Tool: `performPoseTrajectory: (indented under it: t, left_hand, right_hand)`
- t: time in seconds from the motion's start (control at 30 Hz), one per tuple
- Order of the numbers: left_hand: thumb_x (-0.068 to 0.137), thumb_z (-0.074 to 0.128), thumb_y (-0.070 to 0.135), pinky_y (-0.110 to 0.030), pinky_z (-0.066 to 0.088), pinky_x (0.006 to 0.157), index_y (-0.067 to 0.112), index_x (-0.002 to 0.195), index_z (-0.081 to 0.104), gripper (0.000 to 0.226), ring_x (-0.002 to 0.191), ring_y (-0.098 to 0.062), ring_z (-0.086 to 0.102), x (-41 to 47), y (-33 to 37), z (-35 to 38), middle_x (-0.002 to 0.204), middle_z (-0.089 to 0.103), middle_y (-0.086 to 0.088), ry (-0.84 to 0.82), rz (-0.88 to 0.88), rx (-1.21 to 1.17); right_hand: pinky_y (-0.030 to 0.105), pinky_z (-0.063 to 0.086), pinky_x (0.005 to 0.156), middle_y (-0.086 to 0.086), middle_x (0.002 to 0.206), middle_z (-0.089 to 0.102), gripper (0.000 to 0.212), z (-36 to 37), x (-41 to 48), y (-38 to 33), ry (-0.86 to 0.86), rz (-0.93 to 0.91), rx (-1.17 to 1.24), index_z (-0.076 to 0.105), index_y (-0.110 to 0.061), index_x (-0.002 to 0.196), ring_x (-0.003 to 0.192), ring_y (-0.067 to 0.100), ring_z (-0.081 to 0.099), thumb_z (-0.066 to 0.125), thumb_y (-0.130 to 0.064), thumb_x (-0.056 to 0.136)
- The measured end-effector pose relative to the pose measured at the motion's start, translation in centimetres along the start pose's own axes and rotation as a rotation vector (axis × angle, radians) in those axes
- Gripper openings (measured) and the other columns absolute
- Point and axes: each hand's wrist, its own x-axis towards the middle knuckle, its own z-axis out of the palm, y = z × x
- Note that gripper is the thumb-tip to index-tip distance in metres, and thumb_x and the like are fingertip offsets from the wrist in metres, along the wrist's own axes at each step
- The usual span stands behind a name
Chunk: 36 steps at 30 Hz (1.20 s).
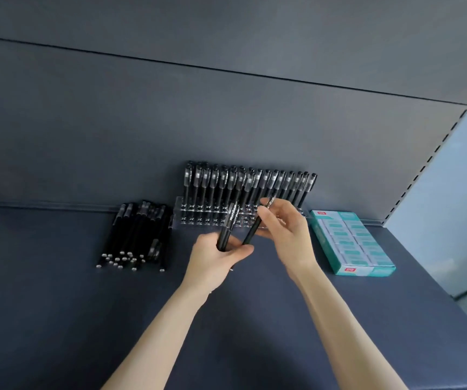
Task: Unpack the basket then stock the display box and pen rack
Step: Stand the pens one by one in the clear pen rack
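so, right hand (285, 235) pinches one slim black plastic pen (256, 225) betw. thumb & fingers (266, 216), long axis tilted, upper end leaning right, just in front of the clear acrylic pen rack (187, 218) at the back of the dark blue shelf (57, 305), whose front holes look unfilled. left hand (215, 260) grips a small bundle of black pens (228, 229), lower & further from the rack, so right hand is nearer; prob. pen needs turning upright first.

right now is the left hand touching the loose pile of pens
Apart. The head view shows bare shelf between the left hand and the pile of pens.
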Motion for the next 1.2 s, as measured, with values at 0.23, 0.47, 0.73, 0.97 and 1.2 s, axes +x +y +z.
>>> performPoseTrajectory:
  t: [0.23, 0.47, 0.73, 0.97, 1.2]
  left_hand:
    - [0.095, 0.053, 0.030, -0.023, 0.029, 0.046, -0.007, 0.097, 0.055, 0.037, 0.047, -0.010, 0.031, 0.6, 0.1, 3.4, 0.054, 0.037, 0.007, 0.096, -0.013, -0.080]
    - [0.098, 0.046, 0.036, -0.021, 0.035, 0.054, 0.019, 0.102, 0.062, 0.024, 0.056, -0.008, 0.034, 3.1, 0.1, 2.9, 0.057, 0.036, 0.012, 0.108, 0.119, -0.043]
    - [0.097, 0.050, 0.031, -0.024, 0.029, 0.048, 0.008, 0.099, 0.057, 0.025, 0.052, -0.009, 0.029, 3.2, -2.6, 3.3, 0.058, 0.030, 0.008, 0.094, 0.081, -0.099]
    - [0.097, 0.049, 0.036, -0.018, 0.024, 0.042, -0.002, 0.099, 0.051, 0.038, 0.049, -0.010, 0.023, 3.4, -3.0, 3.2, 0.057, 0.024, 0.006, 0.119, 0.084, -0.137]
    - [0.097, 0.049, 0.037, -0.017, 0.024, 0.041, -0.002, 0.098, 0.050, 0.039, 0.049, -0.010, 0.023, 3.5, -3.1, 3.2, 0.057, 0.024, 0.005, 0.116, 0.084, -0.138]
  right_hand:
    - [0.047, 0.055, 0.078, -0.008, 0.075, 0.059, 0.029, -3.9, 2.6, -0.5, 0.154, -0.174, -0.214, 0.054, -0.024, 0.112, 0.072, 0.023, 0.065, 0.062, -0.009, 0.088]
    - [0.036, 0.054, 0.076, -0.003, 0.082, 0.064, 0.029, -3.2, 6.7, -0.6, 0.197, -0.315, -0.272, 0.053, -0.030, 0.110, 0.072, 0.021, 0.065, 0.060, -0.011, 0.089]
    - [0.007, 0.040, 0.064, -0.014, 0.078, 0.059, 0.030, -1.8, 9.3, 1.2, 0.141, -0.386, -0.341, 0.053, -0.022, 0.116, 0.064, 0.003, 0.056, 0.059, -0.010, 0.090]
    - [0.022, 0.047, 0.069, -0.006, 0.082, 0.059, 0.026, -1.2, 9.6, 2.3, 0.099, -0.484, -0.538, 0.062, -0.012, 0.113, 0.066, 0.007, 0.054, 0.063, -0.007, 0.087]
    - [0.039, 0.053, 0.074, -0.006, 0.080, 0.060, 0.023, -1.2, 9.7, 3.0, 0.067, -0.396, -0.646, 0.060, -0.013, 0.110, 0.070, 0.018, 0.059, 0.063, -0.012, 0.087]
